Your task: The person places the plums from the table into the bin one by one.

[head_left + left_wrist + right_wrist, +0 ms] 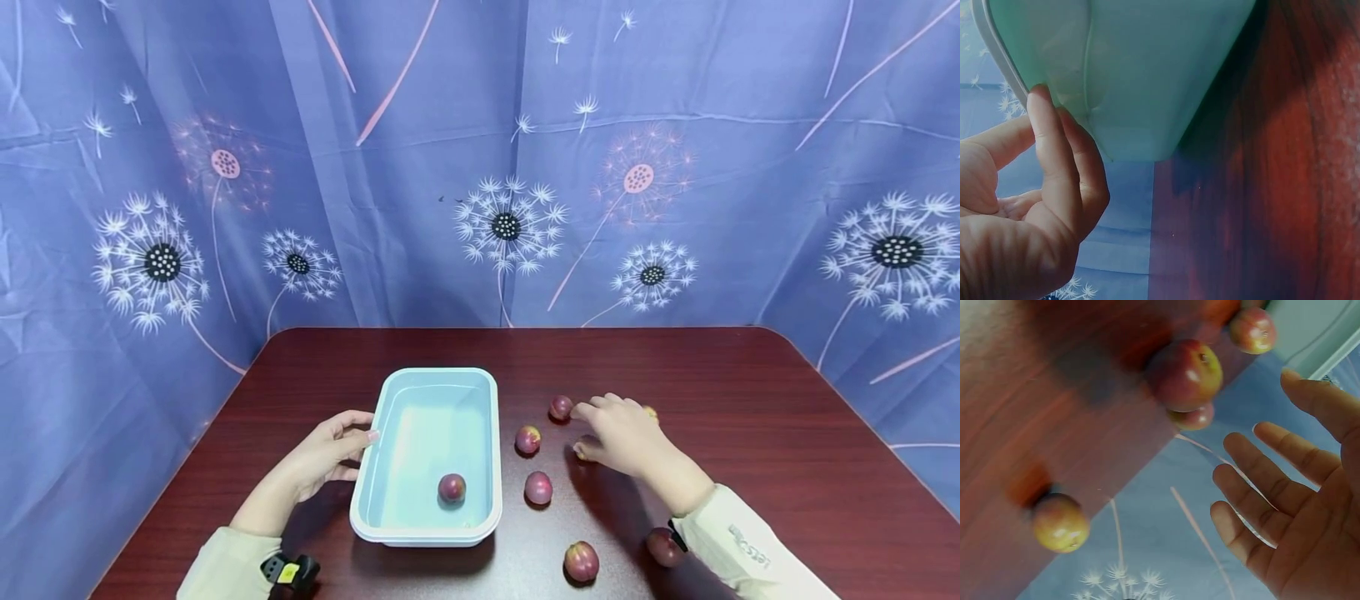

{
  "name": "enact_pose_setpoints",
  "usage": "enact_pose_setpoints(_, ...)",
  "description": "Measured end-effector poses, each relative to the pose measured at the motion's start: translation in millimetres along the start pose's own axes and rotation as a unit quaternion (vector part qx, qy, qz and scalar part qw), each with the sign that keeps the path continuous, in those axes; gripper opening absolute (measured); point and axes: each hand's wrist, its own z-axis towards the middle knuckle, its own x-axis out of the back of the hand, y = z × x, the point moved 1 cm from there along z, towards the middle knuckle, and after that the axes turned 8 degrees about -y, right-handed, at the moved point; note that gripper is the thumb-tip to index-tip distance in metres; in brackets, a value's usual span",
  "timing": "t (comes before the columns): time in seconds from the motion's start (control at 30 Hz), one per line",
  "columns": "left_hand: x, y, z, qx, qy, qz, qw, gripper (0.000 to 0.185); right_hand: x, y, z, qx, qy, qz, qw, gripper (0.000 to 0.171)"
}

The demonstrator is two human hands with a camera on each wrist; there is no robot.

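Note:
My left hand [330, 457] pinches the left rim of a pale blue plastic tub [492, 467], thumb over the edge and fingers against the outer wall. In the left wrist view the fingertips [1040, 100] lie at that rim. One dark red plum [452, 488] sits inside the tub, toward its near end. Over the table right of the tub, my right hand [622, 437] is spread above a red-yellow plum [1186, 375], which the hand mostly hides in the head view. Its fingers [1260, 469] are apart and hold nothing. A purple plum [560, 407] lies just left of its fingertips.
Between tub and right hand lie two more plums, one mottled [528, 439] and one pinkish [538, 488]. Nearer are another plum [581, 562] and a dark one [663, 547] beside the right sleeve. A yellowish plum [1061, 525] lies beyond the hand. A blue dandelion-print curtain [420, 208] hangs behind the table.

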Motion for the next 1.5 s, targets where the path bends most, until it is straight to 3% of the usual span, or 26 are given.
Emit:
enact_pose_setpoints(0.2,0.6,-0.6,0.1,-0.001,0.000,0.001,1.0000,0.055,-8,5,-3,-0.017,-0.009,-0.005,1.000,0.028)
enact_pose_setpoints(0.4,0.9,-1.6,0.5,-0.002,-0.001,-0.001,1.0000,0.054,-14,6,-7,-0.008,0.011,-0.009,1.000,0.018)
enact_pose_setpoints(1.03,-1.0,-3.7,-0.4,-0.003,-0.002,-0.007,1.0000,0.055,-27,9,-13,-0.008,-0.035,-0.022,0.999,0.032)
enact_pose_setpoints(1.5,-0.4,-5.5,0.1,-0.016,-0.001,-0.004,0.9999,0.055,-28,7,-13,-0.009,-0.029,-0.026,0.999,0.033)
